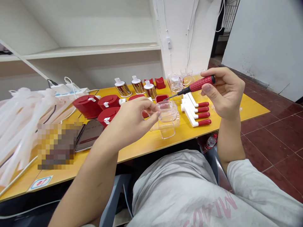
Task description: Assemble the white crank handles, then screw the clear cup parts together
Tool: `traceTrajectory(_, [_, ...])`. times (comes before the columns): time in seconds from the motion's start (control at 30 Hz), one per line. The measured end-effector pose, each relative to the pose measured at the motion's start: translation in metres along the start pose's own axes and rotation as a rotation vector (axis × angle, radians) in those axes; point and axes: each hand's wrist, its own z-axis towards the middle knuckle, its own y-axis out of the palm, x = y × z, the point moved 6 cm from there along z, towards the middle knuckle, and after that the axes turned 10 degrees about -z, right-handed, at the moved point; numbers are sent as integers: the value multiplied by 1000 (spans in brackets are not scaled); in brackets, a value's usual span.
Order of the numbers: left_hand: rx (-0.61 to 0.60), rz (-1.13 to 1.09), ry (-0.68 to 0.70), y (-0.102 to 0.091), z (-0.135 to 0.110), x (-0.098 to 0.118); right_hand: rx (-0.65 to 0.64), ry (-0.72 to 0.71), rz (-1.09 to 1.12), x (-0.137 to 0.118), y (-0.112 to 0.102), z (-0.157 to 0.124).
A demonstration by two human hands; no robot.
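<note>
My right hand (pixel 224 93) is raised above the table, its fingers closed around the red and black handle of a screwdriver (pixel 197 85). The thin shaft slants down to the left, its tip over a clear plastic housing (pixel 169 118). My left hand (pixel 134 118) is at the housing's left side, thumb and forefinger brought together in a pinch by its upper edge. Whatever lies between those fingertips is too small or hidden to make out. Right of the housing lie several white crank handles (pixel 189 110) with red grips.
Red lidded parts (pixel 86 105) stand left of my hands, near a phone (pixel 88 134). Perforated metal drums (pixel 123 88) and red curved pieces (pixel 160 82) are behind. More clear parts (pixel 175 80) stand at the back. Plastic bags (pixel 26 126) cover the table's left end.
</note>
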Motion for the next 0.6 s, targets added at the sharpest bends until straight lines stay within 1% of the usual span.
traceTrajectory(0.07, [49,-36,6,2,-2,-3,6,-21,31,-2,0,1])
traceTrajectory(0.13, [161,-135,12,4,-8,-8,7,-38,52,-5,1,1])
traceTrajectory(0.23, [372,-405,68,1,-21,-15,8,-14,48,-5,2,1])
traceTrajectory(0.3, [466,-542,76,-2,-30,-20,5,19,34,-3,3,0])
traceTrajectory(0.37, [510,-589,38,-5,-34,-24,0,46,23,0,4,-1])
traceTrajectory(0.43, [527,-592,2,-8,-36,-27,-4,52,21,1,4,-1])
traceTrajectory(0.5, [536,-578,5,-11,-35,-28,-4,33,21,1,4,-1])
traceTrajectory(0.6, [530,-543,50,-11,-34,-28,-3,18,13,1,3,-1])
